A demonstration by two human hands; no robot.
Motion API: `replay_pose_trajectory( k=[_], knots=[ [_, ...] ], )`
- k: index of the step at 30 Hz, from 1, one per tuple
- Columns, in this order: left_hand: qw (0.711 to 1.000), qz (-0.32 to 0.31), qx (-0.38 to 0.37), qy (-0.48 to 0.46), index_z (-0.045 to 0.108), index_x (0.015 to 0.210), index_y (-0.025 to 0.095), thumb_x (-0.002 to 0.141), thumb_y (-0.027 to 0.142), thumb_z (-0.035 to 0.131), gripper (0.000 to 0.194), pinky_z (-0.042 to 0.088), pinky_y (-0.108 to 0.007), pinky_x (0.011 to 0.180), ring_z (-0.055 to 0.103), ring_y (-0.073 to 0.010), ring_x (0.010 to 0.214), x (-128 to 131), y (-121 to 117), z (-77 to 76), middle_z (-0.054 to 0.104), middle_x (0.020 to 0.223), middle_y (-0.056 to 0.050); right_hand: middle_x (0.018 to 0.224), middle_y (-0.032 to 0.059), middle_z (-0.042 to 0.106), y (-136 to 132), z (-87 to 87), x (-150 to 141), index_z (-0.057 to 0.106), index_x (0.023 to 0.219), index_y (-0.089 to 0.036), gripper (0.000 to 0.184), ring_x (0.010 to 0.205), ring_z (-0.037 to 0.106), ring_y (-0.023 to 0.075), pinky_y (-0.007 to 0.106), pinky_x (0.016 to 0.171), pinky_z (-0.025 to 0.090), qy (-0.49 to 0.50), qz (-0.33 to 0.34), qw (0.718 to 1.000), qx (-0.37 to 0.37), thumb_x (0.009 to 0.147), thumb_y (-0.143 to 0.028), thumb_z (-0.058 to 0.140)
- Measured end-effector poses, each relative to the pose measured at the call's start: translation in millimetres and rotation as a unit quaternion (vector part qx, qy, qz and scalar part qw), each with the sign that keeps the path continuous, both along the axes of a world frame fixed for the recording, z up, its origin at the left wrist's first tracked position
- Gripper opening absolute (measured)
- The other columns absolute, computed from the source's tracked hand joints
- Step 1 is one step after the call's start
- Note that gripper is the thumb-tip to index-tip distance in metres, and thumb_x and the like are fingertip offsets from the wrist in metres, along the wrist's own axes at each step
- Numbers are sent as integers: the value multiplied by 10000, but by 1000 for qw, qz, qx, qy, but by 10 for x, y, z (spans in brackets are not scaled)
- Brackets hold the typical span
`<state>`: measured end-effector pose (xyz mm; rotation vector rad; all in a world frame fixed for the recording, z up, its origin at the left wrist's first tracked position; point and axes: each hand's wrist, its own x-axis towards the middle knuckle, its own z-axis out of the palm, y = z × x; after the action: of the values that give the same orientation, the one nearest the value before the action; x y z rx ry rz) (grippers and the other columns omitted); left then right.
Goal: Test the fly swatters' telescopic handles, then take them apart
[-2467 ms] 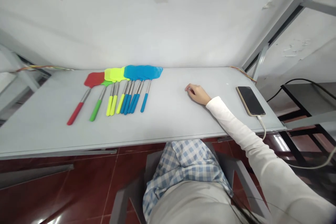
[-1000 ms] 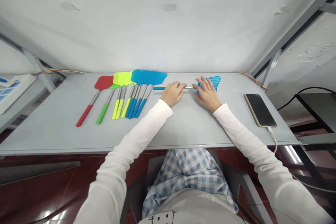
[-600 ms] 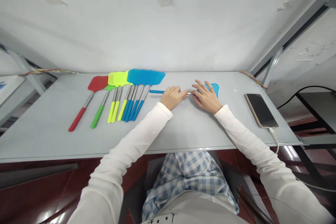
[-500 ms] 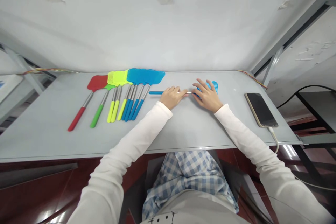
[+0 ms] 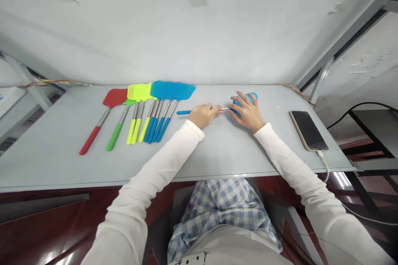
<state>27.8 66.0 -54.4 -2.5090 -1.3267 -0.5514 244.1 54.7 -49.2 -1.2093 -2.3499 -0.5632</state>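
Nearest, at 6 o'clock, a blue-and-white checked cloth (image 5: 220, 219) covers the person's lap, just short of the front edge of a pale grey table (image 5: 217, 151). Two white sleeves (image 5: 155, 165) reach forward onto the tabletop. At about 12 o'clock, the left hand (image 5: 203, 116) lies palm down, its fingers together and stretched along the steel shaft of a blue fly swatter (image 5: 214, 109); whether they pinch the shaft, I cannot tell. The swatter lies flat across the table, its blue grip poking out at 11 o'clock. The right hand (image 5: 247, 112) sits at 1 o'clock with its fingers spread over the swatter's blue mesh head, which shows between them. Farther off at 11 o'clock, a row of swatters (image 5: 149, 99) lies side by side, with red, green, yellow and blue heads toward the far edge and handles pointing back. At 2 o'clock, a smartphone (image 5: 307, 130) lies face up, a white charging cable (image 5: 323, 165) trailing off the near edge. A white wall (image 5: 186, 29) rises behind.
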Motion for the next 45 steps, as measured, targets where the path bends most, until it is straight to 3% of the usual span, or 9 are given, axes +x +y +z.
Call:
replay_pose_trajectory(
  k=[12, 17, 27, 33, 40, 45],
  knots=[
    [999, 16, -30, -31, 686, 1091, 272, 955, 531, 295, 488, 296, -295, 558, 610, -175, 711, -25, -7, 29, 648, 780, -82, 1310, 34, 591, -9, 14, -27, 655, 1062, -281, 262, 1340, 379, 267, 466, 1070, 200, 0, -28, 999, 16, 948, -344, 428],
    [999, 3, 9, -32, 698, 1059, 261, 958, 526, 305, 485, 266, -309, 528, 612, -169, 663, -51, 18, 18, 643, 714, -70, 1331, 34, 583, 26, 5, 4, 658, 1077, -287, 257, 1327, 407, 272, 470, 1064, 224, 3, -25, 999, 22, 944, -340, 445],
    [996, 22, 49, -69, 708, 967, 264, 933, 555, 371, 446, 244, -305, 530, 601, -174, 649, -535, 89, 73, 653, 690, -67, 1354, 41, 572, 163, 31, 272, 660, 1068, -287, 229, 1303, 451, 273, 489, 1054, 266, 39, -59, 997, 31, 933, -298, 475],
    [995, 8, 60, -79, 712, 931, 238, 933, 525, 406, 419, 308, -302, 573, 615, -175, 676, -563, 62, 59, 675, 716, -64, 1289, 68, 616, 103, 13, 110, 632, 1070, -233, 261, 1324, 442, 231, 458, 1082, 262, 39, -35, 998, 17, 964, -243, 394],
    [990, -47, 58, -121, 689, 949, 184, 938, 444, 460, 347, 420, -267, 641, 614, -133, 647, -432, 16, 5, 664, 686, -36, 970, 84, 705, 39, 25, -33, 619, 1040, -179, 308, 1043, 605, 204, 350, 928, 385, 39, 25, 999, -26, 996, -274, 329],
    [988, -76, 44, -129, 657, 967, 171, 940, 427, 463, 323, 451, -272, 676, 624, -139, 681, -302, -33, -39, 682, 762, -50, 872, 73, 679, -6, 4, -98, 619, 1031, -163, 324, 777, 588, 183, 316, 737, 381, 6, 35, 998, -53, 999, -327, 341]
  ],
)
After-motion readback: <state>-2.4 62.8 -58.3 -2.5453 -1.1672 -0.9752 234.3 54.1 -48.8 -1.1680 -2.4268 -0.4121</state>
